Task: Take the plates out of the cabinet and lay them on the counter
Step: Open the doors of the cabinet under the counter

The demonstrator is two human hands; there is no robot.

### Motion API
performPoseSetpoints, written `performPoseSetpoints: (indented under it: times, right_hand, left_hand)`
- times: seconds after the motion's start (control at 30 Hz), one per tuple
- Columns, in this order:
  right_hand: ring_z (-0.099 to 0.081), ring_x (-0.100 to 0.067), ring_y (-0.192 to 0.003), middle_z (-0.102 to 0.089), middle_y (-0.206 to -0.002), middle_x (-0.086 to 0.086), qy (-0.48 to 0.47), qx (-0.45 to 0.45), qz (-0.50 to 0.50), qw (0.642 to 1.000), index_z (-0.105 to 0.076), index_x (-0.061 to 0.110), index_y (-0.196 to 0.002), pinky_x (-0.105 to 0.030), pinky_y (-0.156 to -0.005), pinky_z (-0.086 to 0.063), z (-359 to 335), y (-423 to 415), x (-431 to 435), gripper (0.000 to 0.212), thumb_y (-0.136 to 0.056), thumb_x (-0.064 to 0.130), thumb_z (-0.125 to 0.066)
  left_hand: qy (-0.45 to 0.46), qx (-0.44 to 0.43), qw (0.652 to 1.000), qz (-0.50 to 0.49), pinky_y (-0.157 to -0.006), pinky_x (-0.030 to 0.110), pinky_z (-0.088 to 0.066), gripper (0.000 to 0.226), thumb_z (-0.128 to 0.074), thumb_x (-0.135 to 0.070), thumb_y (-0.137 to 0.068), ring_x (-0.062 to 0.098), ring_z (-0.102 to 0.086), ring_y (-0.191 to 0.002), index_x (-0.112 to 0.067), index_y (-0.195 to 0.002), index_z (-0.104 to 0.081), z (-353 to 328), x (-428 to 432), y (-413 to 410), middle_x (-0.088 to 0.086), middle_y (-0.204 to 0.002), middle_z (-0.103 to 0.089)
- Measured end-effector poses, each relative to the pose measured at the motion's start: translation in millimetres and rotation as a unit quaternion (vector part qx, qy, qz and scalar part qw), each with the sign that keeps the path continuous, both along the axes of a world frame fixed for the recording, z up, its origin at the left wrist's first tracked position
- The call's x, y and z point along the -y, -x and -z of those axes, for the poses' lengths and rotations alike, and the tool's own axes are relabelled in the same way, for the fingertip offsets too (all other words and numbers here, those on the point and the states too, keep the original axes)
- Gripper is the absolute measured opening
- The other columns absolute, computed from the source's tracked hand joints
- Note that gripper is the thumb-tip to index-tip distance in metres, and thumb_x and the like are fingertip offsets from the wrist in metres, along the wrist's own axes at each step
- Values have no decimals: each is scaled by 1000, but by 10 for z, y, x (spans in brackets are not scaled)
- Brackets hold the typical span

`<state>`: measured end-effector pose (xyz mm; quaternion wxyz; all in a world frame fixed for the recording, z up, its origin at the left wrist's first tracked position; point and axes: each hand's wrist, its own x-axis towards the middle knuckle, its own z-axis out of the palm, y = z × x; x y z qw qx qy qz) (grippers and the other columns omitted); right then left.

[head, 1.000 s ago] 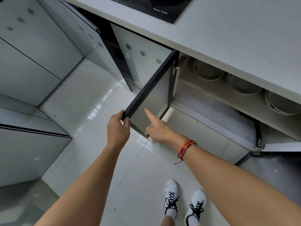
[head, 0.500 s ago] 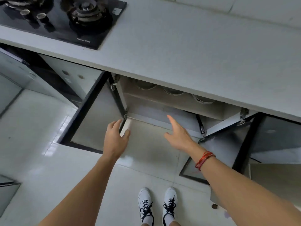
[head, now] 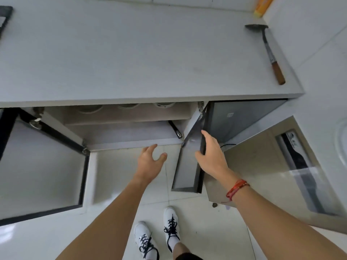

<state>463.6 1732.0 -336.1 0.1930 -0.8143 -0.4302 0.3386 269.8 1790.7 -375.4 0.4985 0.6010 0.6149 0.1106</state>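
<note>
left hand [head: 149, 162]: open, fingers spread, empty, hovering just in front of cabinet [head: 129, 132] opening
right hand [head: 210, 156]: gripping edge of right door [head: 189, 166], likely swinging it wide for access
plates [head: 163, 104]: on upper shelf, beyond both hands, only rims show under table [head: 140, 53] edge
step: doors open, no plate grabbed yet
table: mostly bare above hands; spatula [head: 270, 53] far right

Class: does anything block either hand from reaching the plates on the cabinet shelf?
Nothing visible does. Both doors are open; the left hand hangs empty before the opening, the right hand holds the right door. The plates sit under the counter.
</note>
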Motion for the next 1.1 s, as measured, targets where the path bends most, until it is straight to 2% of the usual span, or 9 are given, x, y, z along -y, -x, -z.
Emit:
performPoseSetpoints:
  times: [0.17,0.27,0.37,0.5,0.67,0.8,0.9,1.0,1.1]
  right_hand:
    - [-43,-17,-128,-41,-142,4,99,-127,64,985,-14,26,-157,-26,-91,-41,174,-253,392,92,-84,6,-66]
    - [-47,-13,-128,-42,-146,11,152,-212,43,964,-9,41,-154,-34,-96,-50,371,-276,580,115,-68,12,-79]
    - [-58,-22,-121,-56,-134,-3,157,-253,51,953,-16,42,-152,-40,-94,-55,489,-276,632,106,-75,5,-80]
    - [-69,-24,-104,-64,-120,-2,154,-266,55,950,-21,48,-149,-50,-88,-58,597,-351,680,105,-71,5,-77]
    - [-66,-23,-107,-63,-124,-1,147,-256,47,954,-28,52,-146,-47,-80,-61,581,-541,781,103,-70,-6,-67]
    - [-64,-11,-94,-60,-121,3,156,-242,54,956,-33,47,-143,-22,-56,-53,470,-797,910,94,-79,-19,-53]
    - [-62,-9,-103,-60,-118,8,149,-213,67,963,-37,44,-136,-22,-73,-57,429,-924,992,82,-82,-15,-58]
    - [-54,-19,-126,-53,-139,5,154,-181,83,968,-26,35,-153,-33,-97,-53,452,-981,1037,91,-82,-5,-68]
    - [-52,-20,-129,-52,-141,7,158,-148,76,973,-22,38,-154,-34,-100,-51,470,-1019,1046,92,-84,-3,-65]
  left_hand:
    - [140,50,987,59,-106,42,-44,61,-62,-42,-89,24,-52,-125,-19,-143,-45,74,294,-634,5,-140,-51]
    - [210,76,971,82,-97,44,-52,64,-65,-43,-82,24,-60,-114,-21,-140,-49,134,453,-901,6,-127,-61]
    - [210,94,969,89,-89,44,-56,26,-63,-20,-88,25,-70,-95,-30,-111,-59,176,552,-1033,6,-101,-72]
    - [235,111,963,73,-86,45,-58,37,-64,-11,-89,27,-72,-90,-46,-88,-53,211,582,-1124,6,-94,-73]
    - [237,121,960,88,-87,45,-57,30,-67,-14,-88,26,-71,-92,-38,-101,-55,271,667,-1336,8,-98,-73]
    - [222,114,960,125,-87,40,-58,37,-65,-22,-90,22,-70,-93,-23,-125,-55,311,807,-1615,7,-103,-73]
    - [186,86,966,155,-92,39,-54,42,-63,-30,-91,23,-67,-100,-22,-131,-51,318,899,-1822,5,-109,-71]
    - [165,61,968,180,-93,37,-52,46,-60,-33,-93,26,-64,-105,-22,-136,-47,322,948,-1978,6,-116,-69]
    - [151,46,967,200,-93,35,-52,47,-59,-36,-93,25,-63,-107,-24,-138,-46,342,953,-2034,5,-118,-69]
